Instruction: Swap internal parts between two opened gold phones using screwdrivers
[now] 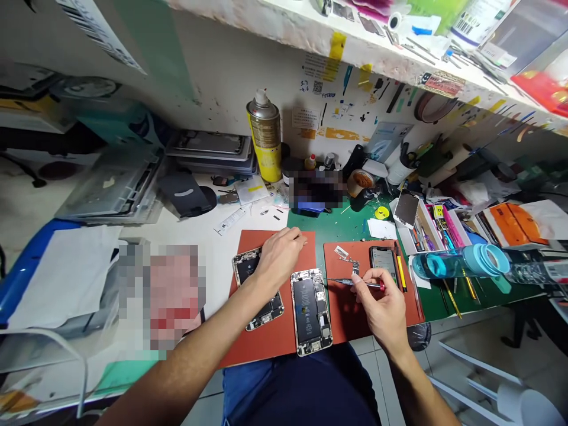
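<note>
My right hand (385, 305) grips a slim screwdriver (345, 281) with a red end. Its thin tip points left, close to the upper right edge of an opened phone (310, 313) whose black battery shows. My left hand (280, 251) reaches over the left red-brown mat (306, 242) with its fingers pinched together; whatever they hold is too small or hidden. Beneath that hand and forearm lies a second opened phone (270, 312), partly covered. Small metal phone parts (355, 267) rest on the right mat (332, 322), just beyond my right fingers.
A phone with a lit screen (384, 260) lies on the right mat beside a yellow pen-like tool (400, 269). Further right is a blue-capped bottle (461, 261). A yellow spray can (266, 142) stands at the back, below a cluttered shelf (284, 26).
</note>
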Tool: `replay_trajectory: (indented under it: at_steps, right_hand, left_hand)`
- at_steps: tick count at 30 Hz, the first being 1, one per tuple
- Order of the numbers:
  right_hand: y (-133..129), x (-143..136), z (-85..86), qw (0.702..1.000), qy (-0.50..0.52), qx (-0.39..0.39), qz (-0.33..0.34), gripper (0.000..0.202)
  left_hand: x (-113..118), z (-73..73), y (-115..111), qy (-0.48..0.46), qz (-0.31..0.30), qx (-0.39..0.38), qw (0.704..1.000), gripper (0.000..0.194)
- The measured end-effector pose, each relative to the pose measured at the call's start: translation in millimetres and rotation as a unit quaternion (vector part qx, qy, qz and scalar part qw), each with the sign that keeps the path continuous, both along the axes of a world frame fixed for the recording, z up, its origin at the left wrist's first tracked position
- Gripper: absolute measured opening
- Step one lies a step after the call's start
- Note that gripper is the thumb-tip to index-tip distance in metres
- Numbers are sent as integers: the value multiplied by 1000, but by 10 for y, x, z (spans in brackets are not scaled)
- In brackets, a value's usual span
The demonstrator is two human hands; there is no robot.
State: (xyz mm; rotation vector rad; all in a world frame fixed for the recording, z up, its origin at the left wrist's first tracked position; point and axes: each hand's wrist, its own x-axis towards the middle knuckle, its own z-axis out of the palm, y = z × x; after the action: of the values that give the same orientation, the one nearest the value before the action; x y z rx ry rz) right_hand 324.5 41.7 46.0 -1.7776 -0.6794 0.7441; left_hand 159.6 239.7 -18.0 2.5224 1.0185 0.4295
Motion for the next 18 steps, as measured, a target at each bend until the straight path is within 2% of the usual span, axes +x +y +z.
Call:
replay_trajectory:
  at_steps: [6, 8, 11, 13, 16, 18]
  right_hand:
    - [-9, 20, -20, 996, -82, -2, 25, 37]
    - [11, 26, -17, 991, -127, 0, 45, 34]
    - [77, 35, -6, 973, -209, 17, 91, 29]
    - [134, 43, -3, 958, -255, 32, 124, 24]
    - [212, 61, -12, 942, -290, 41, 162, 18]
    - [250, 71, -19, 936, -299, 41, 179, 16]
  left_hand:
    - [-234, 188, 39, 0, -9, 18, 1000, 40]
    - [-348, 270, -33, -7, 0, 23, 1000, 41]
    - [-498, 332, -361, -43, -5, 60, 997, 33]
    - [-572, 309, -694, -84, -48, 107, 990, 27]
    - [-650, 191, -1180, -125, -103, 150, 975, 29]
    - [-686, 85, -1393, -127, -139, 166, 968, 35]
